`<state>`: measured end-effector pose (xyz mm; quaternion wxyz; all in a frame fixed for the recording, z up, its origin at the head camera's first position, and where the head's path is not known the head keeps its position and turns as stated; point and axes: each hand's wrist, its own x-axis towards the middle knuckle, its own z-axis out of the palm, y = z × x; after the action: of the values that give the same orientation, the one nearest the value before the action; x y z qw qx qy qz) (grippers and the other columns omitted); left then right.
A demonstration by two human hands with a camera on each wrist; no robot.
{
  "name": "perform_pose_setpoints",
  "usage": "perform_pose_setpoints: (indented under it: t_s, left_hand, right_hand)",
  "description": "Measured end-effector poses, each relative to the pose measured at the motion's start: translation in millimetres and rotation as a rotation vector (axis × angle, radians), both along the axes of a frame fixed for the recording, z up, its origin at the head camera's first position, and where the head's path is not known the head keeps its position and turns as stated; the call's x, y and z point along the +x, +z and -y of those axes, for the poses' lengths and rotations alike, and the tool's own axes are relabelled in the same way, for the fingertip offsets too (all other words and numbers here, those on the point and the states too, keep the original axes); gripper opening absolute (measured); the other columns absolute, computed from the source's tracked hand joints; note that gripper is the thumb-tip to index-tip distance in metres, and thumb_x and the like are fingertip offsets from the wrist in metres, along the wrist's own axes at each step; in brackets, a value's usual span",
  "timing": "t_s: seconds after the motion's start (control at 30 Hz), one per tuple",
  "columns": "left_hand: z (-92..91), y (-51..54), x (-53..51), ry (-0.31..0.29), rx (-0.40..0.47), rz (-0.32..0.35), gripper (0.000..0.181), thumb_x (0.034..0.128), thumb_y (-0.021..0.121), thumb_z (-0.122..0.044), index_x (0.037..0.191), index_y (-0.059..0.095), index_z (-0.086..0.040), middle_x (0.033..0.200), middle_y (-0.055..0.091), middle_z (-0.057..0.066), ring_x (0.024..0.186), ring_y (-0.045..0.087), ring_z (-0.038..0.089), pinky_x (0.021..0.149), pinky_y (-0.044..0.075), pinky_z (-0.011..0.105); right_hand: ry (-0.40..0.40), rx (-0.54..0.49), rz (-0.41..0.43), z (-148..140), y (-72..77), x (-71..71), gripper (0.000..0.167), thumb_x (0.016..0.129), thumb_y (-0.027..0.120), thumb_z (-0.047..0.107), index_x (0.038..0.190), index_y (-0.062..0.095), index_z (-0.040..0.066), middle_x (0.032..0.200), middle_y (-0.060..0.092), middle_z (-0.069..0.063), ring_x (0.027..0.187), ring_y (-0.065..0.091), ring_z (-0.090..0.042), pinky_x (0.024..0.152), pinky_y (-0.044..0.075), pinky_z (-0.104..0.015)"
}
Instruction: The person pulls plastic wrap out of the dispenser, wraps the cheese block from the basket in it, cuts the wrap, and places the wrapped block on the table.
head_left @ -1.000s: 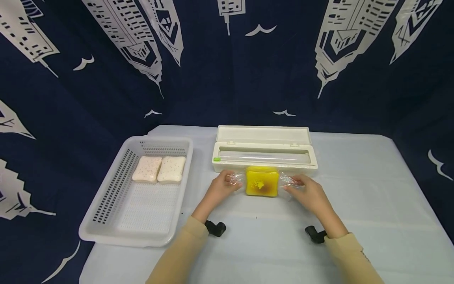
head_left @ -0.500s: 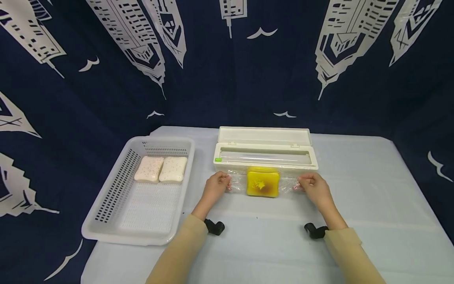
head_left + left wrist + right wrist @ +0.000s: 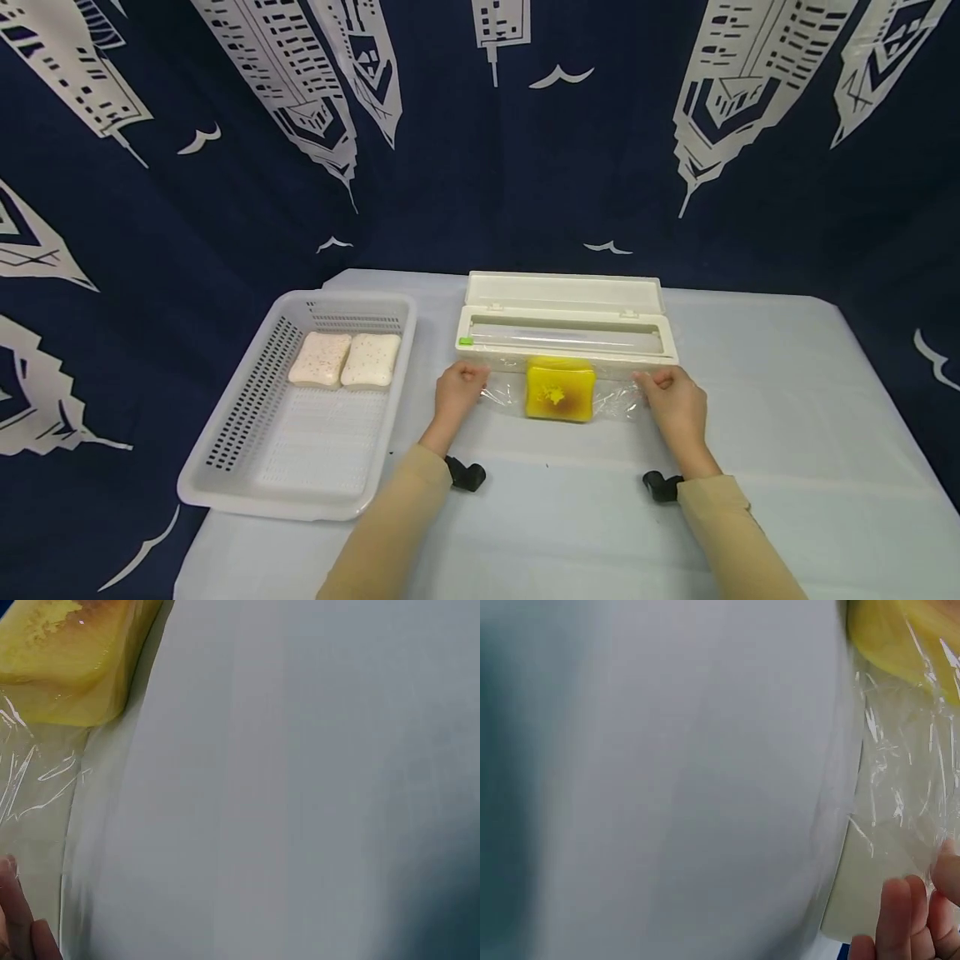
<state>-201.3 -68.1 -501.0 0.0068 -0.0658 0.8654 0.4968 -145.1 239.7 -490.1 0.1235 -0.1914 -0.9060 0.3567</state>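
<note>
Under soft light, glare streaks the film (image 3: 900, 765).

Lettering: no words, numbers or brands legible.
Landmark, open cream box (image 3: 562, 291): none readable on it, nor on the yellow slice (image 3: 559, 402) and clear film (image 3: 618, 402) just in front, nor on the white basket (image 3: 311, 450) to its left. Dark backdrop (image 3: 450, 183) behind the box: building and bird prints, pictorial, no readable characters.
</note>
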Motion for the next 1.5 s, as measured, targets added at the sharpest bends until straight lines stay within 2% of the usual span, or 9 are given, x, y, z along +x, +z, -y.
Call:
perform_pose_setpoints:
  t_s: [0.2, 0.33, 0.47, 0.63, 0.77, 0.97, 1.23, 1.37, 1.5]
  left_hand:
    - [-3.3, -3.4, -2.4, 0.022, -0.019, 0.013, 0.030, 0.0917, 0.069, -0.034, 0.089, 0.070, -0.004, 0.075, 0.072, 0.008, 0.057, 0.057, 0.010, 0.053, 0.044, 0.021]
    - [0.5, 1.6, 2.6, 0.059, -0.054, -0.011, 0.021, 0.0912, 0.068, -0.026, 0.090, 0.070, -0.004, 0.080, 0.072, 0.009, 0.067, 0.063, 0.018, 0.059, 0.048, 0.026]
    - [4.7, 12.2, 6.8, 0.129, -0.051, -0.101, 0.012, 0.0898, 0.064, -0.012, 0.096, 0.065, -0.001, 0.090, 0.069, 0.013, 0.080, 0.065, 0.025, 0.069, 0.052, 0.034]
    - [6.7, 26.8, 0.1, 0.141, -0.015, -0.247, 0.027, 0.0902, 0.067, -0.013, 0.112, 0.058, 0.002, 0.110, 0.057, 0.020, 0.101, 0.057, 0.033, 0.086, 0.048, 0.045]
    - [6.7, 30.6, -13.2, 0.074, -0.014, -0.252, 0.046, 0.0897, 0.072, -0.023, 0.127, 0.055, -0.001, 0.130, 0.048, 0.023, 0.120, 0.048, 0.037, 0.100, 0.043, 0.050]
    - [9.0, 23.9, -30.1, -0.071, 0.070, -0.147, 0.062, 0.0863, 0.076, -0.023, 0.139, 0.050, -0.005, 0.144, 0.041, 0.025, 0.134, 0.040, 0.041, 0.111, 0.035, 0.055]
    - [17.7, 10.5, -44.1, -0.244, 0.004, -0.025, 0.067, 0.0832, 0.078, -0.032, 0.142, 0.051, -0.014, 0.149, 0.044, 0.019, 0.139, 0.039, 0.038, 0.113, 0.034, 0.055]
    - [20.7, 11.8, -50.0, -0.306, -0.057, -0.069, 0.058, 0.0823, 0.076, -0.023, 0.136, 0.057, -0.014, 0.144, 0.051, 0.015, 0.138, 0.043, 0.034, 0.114, 0.034, 0.052]
    - [23.0, 13.4, -55.4, -0.309, -0.109, -0.100, 0.054, 0.0785, 0.077, -0.012, 0.131, 0.062, -0.011, 0.137, 0.059, 0.013, 0.132, 0.050, 0.032, 0.111, 0.038, 0.049]
  right_hand:
    - [-0.008, 0.062, -0.016, -0.2, -3.5, 0.2, 0.036, 0.092, 0.070, 0.035, 0.087, 0.062, 0.001, 0.074, 0.065, -0.013, 0.059, 0.054, -0.018, 0.053, 0.038, -0.027]
    - [-0.015, 0.055, -0.019, 0.0, 3.9, 4.1, 0.033, 0.092, 0.069, 0.033, 0.089, 0.063, 0.000, 0.079, 0.067, -0.016, 0.065, 0.058, -0.023, 0.056, 0.039, -0.028]
    - [-0.034, 0.054, -0.119, 5.3, 20.5, 4.3, 0.026, 0.090, 0.071, 0.023, 0.090, 0.064, -0.002, 0.081, 0.067, -0.018, 0.069, 0.060, -0.029, 0.057, 0.040, -0.029]
    - [0.039, 0.057, -0.250, 31.4, 49.5, -6.8, 0.018, 0.089, 0.071, 0.015, 0.090, 0.065, -0.003, 0.082, 0.067, -0.018, 0.073, 0.062, -0.029, 0.060, 0.041, -0.022]
    - [0.192, 0.037, -0.265, 66.7, 70.1, -22.4, 0.015, 0.090, 0.071, 0.013, 0.092, 0.067, -0.002, 0.085, 0.067, -0.016, 0.078, 0.063, -0.028, 0.067, 0.046, -0.026]
    - [0.432, -0.003, -0.215, 123.6, 82.3, -50.5, 0.015, 0.090, 0.071, 0.015, 0.095, 0.069, 0.001, 0.090, 0.067, -0.012, 0.083, 0.064, -0.027, 0.076, 0.053, -0.039]
    - [0.643, 0.097, -0.083, 173.3, 64.3, -84.1, 0.016, 0.088, 0.072, 0.015, 0.098, 0.074, 0.004, 0.092, 0.068, -0.010, 0.087, 0.062, -0.025, 0.079, 0.052, -0.037]
    - [0.694, 0.183, -0.100, 188.1, 56.2, -93.2, 0.015, 0.083, 0.076, 0.014, 0.096, 0.076, 0.006, 0.091, 0.069, -0.009, 0.087, 0.060, -0.026, 0.078, 0.050, -0.037]
    - [0.709, 0.238, -0.150, 198.7, 52.3, -97.2, 0.016, 0.079, 0.080, 0.012, 0.093, 0.077, 0.004, 0.090, 0.070, -0.010, 0.085, 0.059, -0.027, 0.080, 0.049, -0.039]
